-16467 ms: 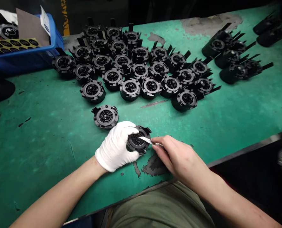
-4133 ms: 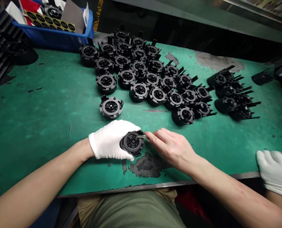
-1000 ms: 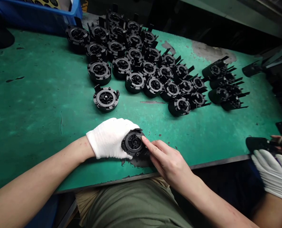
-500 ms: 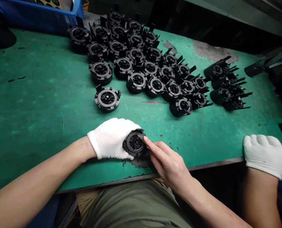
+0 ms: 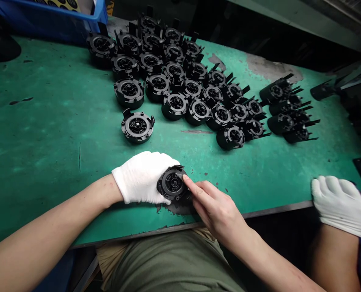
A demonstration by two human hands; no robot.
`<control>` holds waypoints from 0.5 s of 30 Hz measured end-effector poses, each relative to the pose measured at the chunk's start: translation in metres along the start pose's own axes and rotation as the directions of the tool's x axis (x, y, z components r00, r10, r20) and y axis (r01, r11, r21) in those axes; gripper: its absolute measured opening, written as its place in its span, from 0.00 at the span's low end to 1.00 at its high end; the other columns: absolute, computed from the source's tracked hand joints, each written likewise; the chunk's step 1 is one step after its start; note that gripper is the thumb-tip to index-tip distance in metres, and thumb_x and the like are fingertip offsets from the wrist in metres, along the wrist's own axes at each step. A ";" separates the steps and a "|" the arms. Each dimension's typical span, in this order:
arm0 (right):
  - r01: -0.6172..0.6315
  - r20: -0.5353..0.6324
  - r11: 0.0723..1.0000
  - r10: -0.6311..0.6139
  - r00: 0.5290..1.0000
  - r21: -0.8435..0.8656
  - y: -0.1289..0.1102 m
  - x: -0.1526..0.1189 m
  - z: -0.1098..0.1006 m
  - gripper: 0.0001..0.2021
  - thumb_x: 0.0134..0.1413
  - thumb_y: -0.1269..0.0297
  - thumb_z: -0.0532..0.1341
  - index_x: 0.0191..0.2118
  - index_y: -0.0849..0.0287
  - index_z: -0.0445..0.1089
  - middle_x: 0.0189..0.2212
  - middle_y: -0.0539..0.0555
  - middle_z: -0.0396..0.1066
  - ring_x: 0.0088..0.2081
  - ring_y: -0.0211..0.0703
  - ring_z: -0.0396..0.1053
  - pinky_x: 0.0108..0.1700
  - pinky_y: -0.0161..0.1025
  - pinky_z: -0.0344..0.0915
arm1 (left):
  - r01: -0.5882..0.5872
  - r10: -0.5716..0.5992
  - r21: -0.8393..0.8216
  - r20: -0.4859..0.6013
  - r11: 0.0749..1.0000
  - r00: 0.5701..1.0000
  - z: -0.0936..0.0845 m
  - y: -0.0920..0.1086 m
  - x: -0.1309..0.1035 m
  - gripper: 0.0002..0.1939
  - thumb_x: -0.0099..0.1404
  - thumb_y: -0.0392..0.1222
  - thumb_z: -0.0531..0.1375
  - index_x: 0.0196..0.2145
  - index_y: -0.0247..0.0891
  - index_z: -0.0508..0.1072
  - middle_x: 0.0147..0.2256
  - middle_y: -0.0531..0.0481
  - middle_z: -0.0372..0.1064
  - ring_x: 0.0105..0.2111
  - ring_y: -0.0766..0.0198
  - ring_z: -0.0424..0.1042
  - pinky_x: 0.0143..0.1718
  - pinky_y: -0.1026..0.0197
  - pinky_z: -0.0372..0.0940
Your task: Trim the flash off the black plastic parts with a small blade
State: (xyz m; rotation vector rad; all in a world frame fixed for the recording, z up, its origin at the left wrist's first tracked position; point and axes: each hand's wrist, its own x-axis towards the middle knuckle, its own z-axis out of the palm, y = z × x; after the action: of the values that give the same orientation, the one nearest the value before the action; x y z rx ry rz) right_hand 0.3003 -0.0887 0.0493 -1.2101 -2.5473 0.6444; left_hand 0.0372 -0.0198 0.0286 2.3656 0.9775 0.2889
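Observation:
My left hand [image 5: 146, 178], in a white glove, is wrapped round the left side of a round black plastic housing [image 5: 171, 184] just above the table's front edge. The housing's ringed face with small screw bosses is turned up toward me. My right hand [image 5: 215, 202] is bare and closed, its index finger stretched along to the rim of that face. A thin light line shows by the fingertip; whatever the curled fingers hold is hidden. Just beyond my left hand lies a similar single housing [image 5: 137, 125] with upright tabs.
Rows of black housings [image 5: 176, 103] fill the back middle of the green table [image 5: 46, 121]. A smaller group [image 5: 282, 121] stands at the right. A blue bin [image 5: 52, 24] sits back left. At the right edge is another person's gloved hand [image 5: 340, 202].
My hands and the housing stay almost in place, with the right fingertip shifting very slightly left. The other person's gloved hand has moved a little downward.

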 end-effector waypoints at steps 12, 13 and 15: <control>0.021 0.003 1.000 -0.021 1.000 -0.008 0.003 0.000 -0.001 0.33 0.72 0.77 0.53 0.77 0.52 0.49 0.45 0.57 0.71 0.39 0.42 0.72 0.39 0.36 0.73 | -0.010 0.010 0.002 0.000 1.000 1.000 -0.001 0.000 0.000 0.31 0.61 0.62 0.67 0.56 0.44 0.73 0.52 0.44 0.79 0.48 0.44 0.81 0.48 0.47 0.74; 0.016 -0.005 1.000 -0.016 1.000 0.005 0.003 -0.001 0.001 0.34 0.72 0.77 0.52 0.77 0.52 0.48 0.45 0.57 0.71 0.40 0.42 0.72 0.40 0.36 0.73 | -0.008 0.008 0.002 -0.001 1.000 1.000 -0.001 0.000 0.000 0.31 0.61 0.62 0.67 0.56 0.44 0.73 0.52 0.44 0.79 0.48 0.44 0.81 0.48 0.47 0.74; 0.006 -0.024 1.000 -0.005 1.000 0.027 0.003 -0.003 0.005 0.34 0.72 0.77 0.52 0.78 0.51 0.47 0.46 0.57 0.71 0.41 0.41 0.72 0.41 0.36 0.73 | -0.006 0.006 0.001 -0.002 1.000 1.000 -0.001 0.000 0.001 0.31 0.60 0.62 0.67 0.55 0.44 0.73 0.52 0.45 0.79 0.48 0.44 0.81 0.48 0.47 0.74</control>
State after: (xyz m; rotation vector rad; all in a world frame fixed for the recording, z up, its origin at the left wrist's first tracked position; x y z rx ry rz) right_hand 0.3025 -0.0905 0.0434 -1.1945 -2.5138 0.6571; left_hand 0.0371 -0.0188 0.0296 2.3699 0.9714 0.2938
